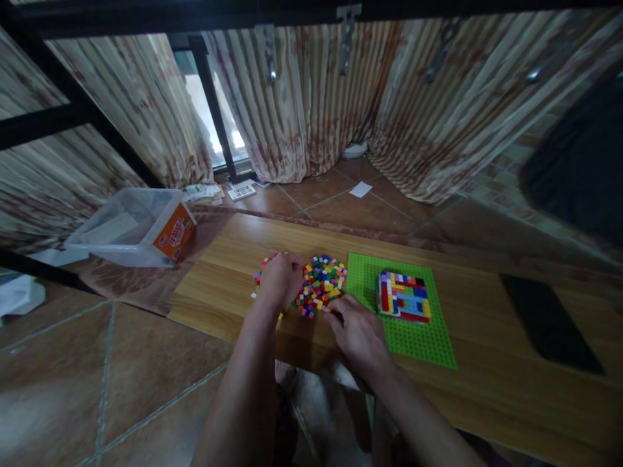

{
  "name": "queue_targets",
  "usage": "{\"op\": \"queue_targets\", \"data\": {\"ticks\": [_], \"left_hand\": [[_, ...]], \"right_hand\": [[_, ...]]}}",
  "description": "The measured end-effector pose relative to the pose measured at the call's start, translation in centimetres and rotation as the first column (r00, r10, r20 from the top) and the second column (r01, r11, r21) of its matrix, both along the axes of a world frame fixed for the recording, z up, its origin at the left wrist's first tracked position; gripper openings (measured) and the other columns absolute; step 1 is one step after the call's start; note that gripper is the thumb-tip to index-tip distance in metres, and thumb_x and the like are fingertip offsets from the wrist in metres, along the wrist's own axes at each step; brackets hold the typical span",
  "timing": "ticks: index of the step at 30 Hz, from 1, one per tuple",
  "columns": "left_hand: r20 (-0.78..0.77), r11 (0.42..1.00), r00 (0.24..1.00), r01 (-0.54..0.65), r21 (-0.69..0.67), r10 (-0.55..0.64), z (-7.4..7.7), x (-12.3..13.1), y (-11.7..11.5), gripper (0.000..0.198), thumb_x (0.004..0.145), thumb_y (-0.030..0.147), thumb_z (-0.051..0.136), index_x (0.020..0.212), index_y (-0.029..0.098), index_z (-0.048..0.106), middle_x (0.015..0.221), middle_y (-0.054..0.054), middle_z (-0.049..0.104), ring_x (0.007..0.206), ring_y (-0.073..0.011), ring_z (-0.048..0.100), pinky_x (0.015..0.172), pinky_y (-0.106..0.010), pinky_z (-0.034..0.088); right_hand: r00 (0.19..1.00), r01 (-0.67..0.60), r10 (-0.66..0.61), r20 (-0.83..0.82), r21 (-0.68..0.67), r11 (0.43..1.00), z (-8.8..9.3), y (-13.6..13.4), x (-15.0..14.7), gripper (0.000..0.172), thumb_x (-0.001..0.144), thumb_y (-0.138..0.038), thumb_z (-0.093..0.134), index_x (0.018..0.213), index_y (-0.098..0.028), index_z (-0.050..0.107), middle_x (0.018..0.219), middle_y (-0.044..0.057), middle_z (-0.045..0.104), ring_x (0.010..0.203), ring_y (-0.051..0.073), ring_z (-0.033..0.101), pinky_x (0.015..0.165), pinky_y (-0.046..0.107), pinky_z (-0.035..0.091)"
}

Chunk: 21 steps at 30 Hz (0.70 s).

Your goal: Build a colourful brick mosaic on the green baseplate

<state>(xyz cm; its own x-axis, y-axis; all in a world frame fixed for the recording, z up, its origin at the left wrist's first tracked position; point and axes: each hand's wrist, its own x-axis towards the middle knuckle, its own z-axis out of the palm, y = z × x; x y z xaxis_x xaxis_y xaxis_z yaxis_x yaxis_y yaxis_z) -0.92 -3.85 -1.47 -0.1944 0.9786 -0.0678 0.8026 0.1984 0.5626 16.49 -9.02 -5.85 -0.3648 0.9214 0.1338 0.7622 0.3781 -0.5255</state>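
A heap of small multicoloured toy bricks (321,280) lies on a low wooden table. My left hand (281,277) is over the left part of the heap, with its fingers curled inward and bricks showing on both sides of it. At the heap's near right edge is my right hand (359,329), its thumb and index finger drawn close together among the bricks. Whatever either hand may hold is too small or hidden to make out. Right of the heap, a green baseplate (413,347) carries a rectangular block built of mixed-colour bricks (403,296).
The wooden table (214,279) runs left to right. A dark flat panel (549,324) lies at its right. Left of it stands a clear plastic bin (121,253) with an orange label. Striped curtains (302,117) hang behind, and papers (360,189) lie on the tiled floor.
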Motion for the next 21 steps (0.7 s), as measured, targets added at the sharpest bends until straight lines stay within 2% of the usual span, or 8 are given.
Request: {"op": "queue_targets", "data": {"ticks": [3,5,9,13,16,21], "left_hand": [[0.085,0.997,0.995,0.037,0.065,-0.043,0.0,0.2,0.0,0.024,0.076,0.011,0.045,0.065,0.015,0.066,0.063,-0.001,0.059,0.063,-0.0126,0.051,0.059,-0.021,0.036],[0.211,0.989,0.969,0.106,0.103,-0.126,0.1,0.4,-0.2,0.022,0.079,0.017,0.046,0.064,0.014,0.063,0.06,0.001,0.052,0.061,-0.0113,0.046,0.056,-0.021,0.033],[0.474,0.943,0.823,0.329,0.052,-0.313,0.4,1.5,-0.7,0.033,0.085,0.037,0.049,0.061,0.015,0.054,0.055,0.004,0.039,0.053,-0.0087,0.035,0.049,-0.021,0.027],[0.608,0.86,0.685,0.51,-0.008,-0.401,0.6,2.8,-1.2,0.038,0.085,0.048,0.051,0.069,0.015,0.059,0.059,0.004,0.047,0.055,-0.0088,0.041,0.05,-0.02,0.031],[0.646,0.834,0.645,0.552,-0.024,-0.408,0.5,3.5,-1.3,0.038,0.085,0.049,0.052,0.074,0.014,0.064,0.062,0.002,0.053,0.058,-0.0093,0.046,0.051,-0.019,0.034],[0.659,0.858,0.66,0.512,-0.044,-0.36,0.2,4.3,-1.2,0.041,0.083,0.051,0.053,0.071,0.014,0.066,0.058,0.002,0.053,0.056,-0.0099,0.047,0.052,-0.021,0.035]], "right_hand": [[0.999,0.003,-0.003,-0.037,-0.009,1.0,-0.2,0.2,0.0,0.015,0.091,-0.025,0.051,0.082,-0.021,0.062,0.087,0.005,0.063,0.079,0.02,0.061,0.068,0.03,0.042],[0.993,0.008,-0.009,-0.117,-0.009,1.0,-0.1,0.4,0.2,0.015,0.092,-0.025,0.05,0.084,-0.021,0.062,0.087,0.005,0.063,0.079,0.019,0.061,0.07,0.03,0.043],[0.958,0.038,-0.025,-0.286,0.042,0.998,0.9,0.7,1.1,0.012,0.093,-0.026,0.05,0.089,-0.022,0.06,0.088,0.004,0.063,0.08,0.018,0.061,0.072,0.03,0.045],[0.937,0.091,-0.058,-0.345,0.081,0.993,2.0,0.6,2.0,0.011,0.094,-0.025,0.048,0.091,-0.022,0.059,0.089,0.004,0.064,0.083,0.018,0.061,0.074,0.03,0.047],[0.935,0.106,-0.076,-0.345,0.07,0.992,2.2,0.6,2.6,0.012,0.093,-0.025,0.047,0.091,-0.022,0.059,0.089,0.005,0.064,0.083,0.019,0.062,0.074,0.031,0.047],[0.919,0.132,-0.109,-0.38,0.036,0.991,2.3,0.8,3.2,0.011,0.092,-0.024,0.049,0.089,-0.022,0.06,0.089,0.005,0.066,0.083,0.019,0.063,0.072,0.031,0.048]]}}
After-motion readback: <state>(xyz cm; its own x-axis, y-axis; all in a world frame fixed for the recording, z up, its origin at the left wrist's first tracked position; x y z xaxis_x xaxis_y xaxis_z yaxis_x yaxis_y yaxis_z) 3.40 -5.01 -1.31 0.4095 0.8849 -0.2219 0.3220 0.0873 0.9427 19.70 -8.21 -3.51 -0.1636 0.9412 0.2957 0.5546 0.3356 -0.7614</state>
